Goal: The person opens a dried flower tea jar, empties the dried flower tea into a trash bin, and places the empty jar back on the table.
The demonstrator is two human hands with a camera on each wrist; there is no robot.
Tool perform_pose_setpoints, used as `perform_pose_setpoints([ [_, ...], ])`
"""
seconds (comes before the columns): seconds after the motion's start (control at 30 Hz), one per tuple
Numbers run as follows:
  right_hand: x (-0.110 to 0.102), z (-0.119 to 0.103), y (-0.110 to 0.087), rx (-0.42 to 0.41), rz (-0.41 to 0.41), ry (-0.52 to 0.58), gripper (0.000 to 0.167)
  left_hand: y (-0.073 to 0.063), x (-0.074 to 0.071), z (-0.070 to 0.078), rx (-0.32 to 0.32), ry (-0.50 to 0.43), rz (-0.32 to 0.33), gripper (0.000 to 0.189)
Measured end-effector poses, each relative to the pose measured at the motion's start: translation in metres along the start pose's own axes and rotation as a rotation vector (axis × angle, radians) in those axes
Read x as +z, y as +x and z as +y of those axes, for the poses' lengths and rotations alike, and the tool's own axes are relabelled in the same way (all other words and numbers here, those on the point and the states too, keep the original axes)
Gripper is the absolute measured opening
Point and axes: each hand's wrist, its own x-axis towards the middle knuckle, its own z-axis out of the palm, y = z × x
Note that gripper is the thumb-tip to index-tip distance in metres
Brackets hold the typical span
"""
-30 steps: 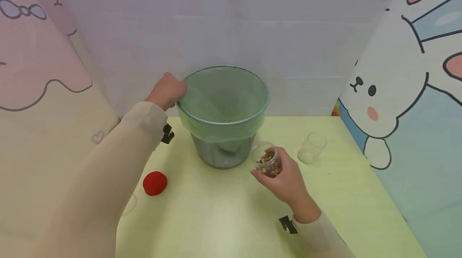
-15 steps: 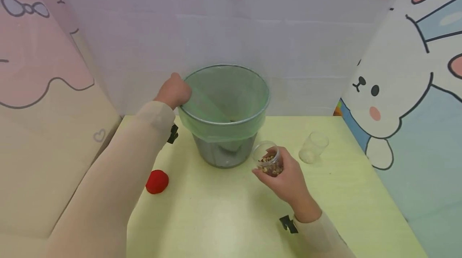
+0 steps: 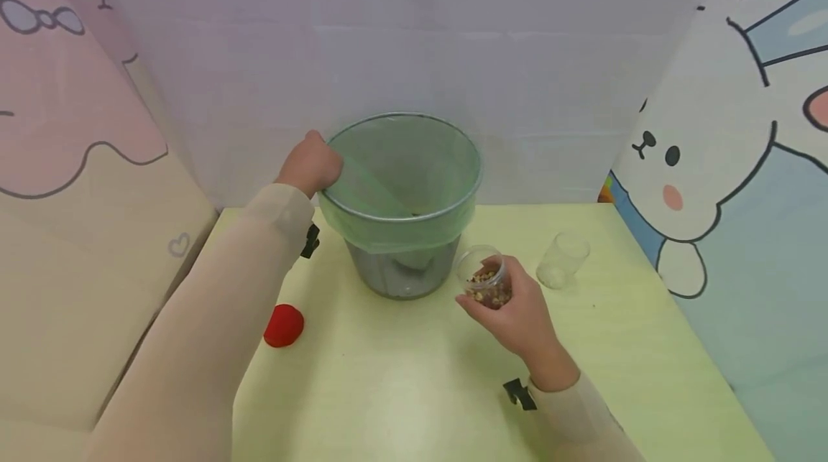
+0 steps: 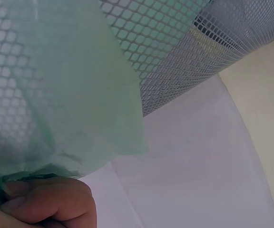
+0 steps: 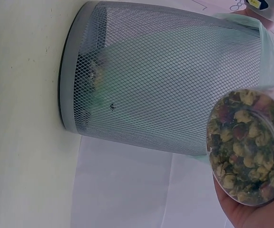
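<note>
A grey mesh waste bin (image 3: pixel 404 275) stands at the back of the table, with a green plastic bag (image 3: pixel 394 232) lining it and folded over its rim. At the rim's left side my left hand (image 3: pixel 312 163) pinches the bag; in the left wrist view, the curled fingers (image 4: pixel 56 202) meet the bag's edge. My right hand (image 3: pixel 517 315) grips a clear plastic jar (image 3: pixel 485 282), lidless and tilted toward the bin. Dried flower buds (image 5: pixel 249 147) fill its lower part, as the right wrist view shows. The jar is in front of the bin, to the right, below the rim.
A second clear jar (image 3: pixel 563 261) stands to the right of the bin. On the left lies a round red lid (image 3: pixel 283 325), partly behind the left sleeve. Printed cloth walls enclose the pale yellow table (image 3: pixel 388 376) at the back and sides.
My left hand has shifted slightly right at the bin's rim, still holding the bag. The right hand and its jar have barely moved; the whole view has shifted a little.
</note>
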Motion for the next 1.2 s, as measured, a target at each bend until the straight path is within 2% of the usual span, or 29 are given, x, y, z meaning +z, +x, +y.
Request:
perform_pose_setpoints([
  [0.3, -0.012, -0.003, 0.013, -0.017, 0.010, 0.002, 0.059, 0.002, 0.003, 0.002, 0.013, -0.014, 0.014, 0.069],
  [0.5, -0.029, -0.012, 0.029, -0.073, 0.046, -0.012, 0.057, -0.001, 0.004, 0.002, 0.013, -0.002, 0.017, 0.069],
  [0.63, -0.044, -0.021, 0.044, -0.092, 0.042, -0.054, 0.058, -0.003, 0.005, 0.004, 0.015, -0.004, 0.016, 0.071],
  [0.8, -0.060, -0.033, 0.073, -0.076, -0.019, -0.097, 0.057, -0.006, 0.004, 0.008, 0.012, 0.008, 0.029, 0.070],
  [1.0, -0.072, -0.042, 0.111, -0.015, -0.130, -0.148, 0.062, -0.005, 0.007, 0.011, 0.009, 0.010, 0.025, 0.071],
  [1.2, -0.076, -0.040, 0.148, -0.010, -0.203, -0.321, 0.064, -0.002, 0.009, 0.010, 0.008, 0.013, 0.028, 0.070],
])
